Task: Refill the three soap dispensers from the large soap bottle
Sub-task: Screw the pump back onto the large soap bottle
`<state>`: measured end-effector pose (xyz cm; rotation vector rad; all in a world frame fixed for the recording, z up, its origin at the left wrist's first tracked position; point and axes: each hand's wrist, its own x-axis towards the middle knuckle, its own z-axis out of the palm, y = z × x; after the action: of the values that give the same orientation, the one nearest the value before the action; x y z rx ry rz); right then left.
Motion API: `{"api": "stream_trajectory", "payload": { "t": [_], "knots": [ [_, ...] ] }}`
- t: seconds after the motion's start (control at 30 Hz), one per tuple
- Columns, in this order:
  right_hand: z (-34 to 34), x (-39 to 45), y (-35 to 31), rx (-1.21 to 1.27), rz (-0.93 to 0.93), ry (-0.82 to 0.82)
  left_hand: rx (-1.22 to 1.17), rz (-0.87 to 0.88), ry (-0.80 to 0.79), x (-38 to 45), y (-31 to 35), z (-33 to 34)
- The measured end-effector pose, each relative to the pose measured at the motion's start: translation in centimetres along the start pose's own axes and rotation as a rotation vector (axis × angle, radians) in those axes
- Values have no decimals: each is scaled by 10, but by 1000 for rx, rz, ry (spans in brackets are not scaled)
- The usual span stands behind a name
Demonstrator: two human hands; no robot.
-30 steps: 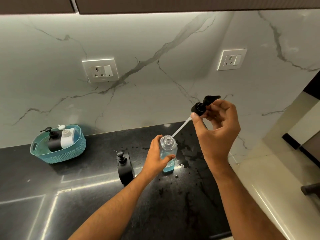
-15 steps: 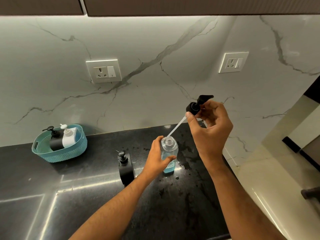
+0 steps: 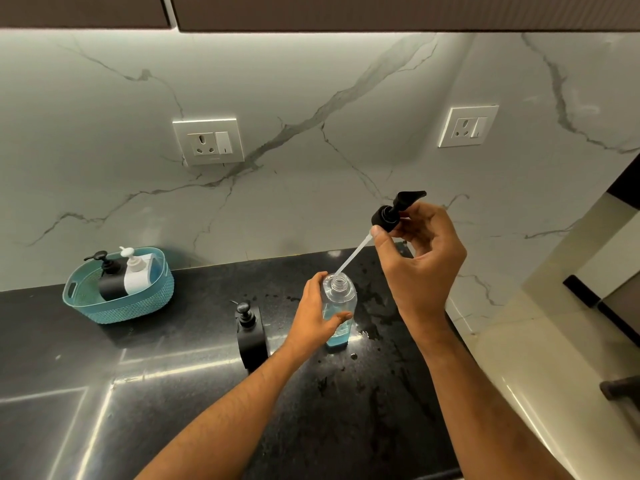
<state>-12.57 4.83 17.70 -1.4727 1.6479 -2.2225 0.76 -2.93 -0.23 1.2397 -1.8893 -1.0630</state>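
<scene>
Item: I see left hand (image 3: 313,315) gripping clear plastic bottle of blue soap (image 3: 338,311); right hand (image 3: 420,252) above it pinching black pump head (image 3: 393,213).

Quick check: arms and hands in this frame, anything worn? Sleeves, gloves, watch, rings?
Nothing worn that shows. Both forearms are bare right to the bottom edge of the picture, with no sleeve cuff in view. The left hand and the right hand have no gloves, and no watch, band or ring is visible on either.
</scene>
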Motion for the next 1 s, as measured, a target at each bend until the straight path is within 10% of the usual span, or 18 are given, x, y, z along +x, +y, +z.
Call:
{"api": "stream_trajectory", "payload": {
  "t": [1.0],
  "knots": [
    [28, -44, 84, -225, 153, -344, -6, 45, 18, 2, -8, 1]
  ]
}}
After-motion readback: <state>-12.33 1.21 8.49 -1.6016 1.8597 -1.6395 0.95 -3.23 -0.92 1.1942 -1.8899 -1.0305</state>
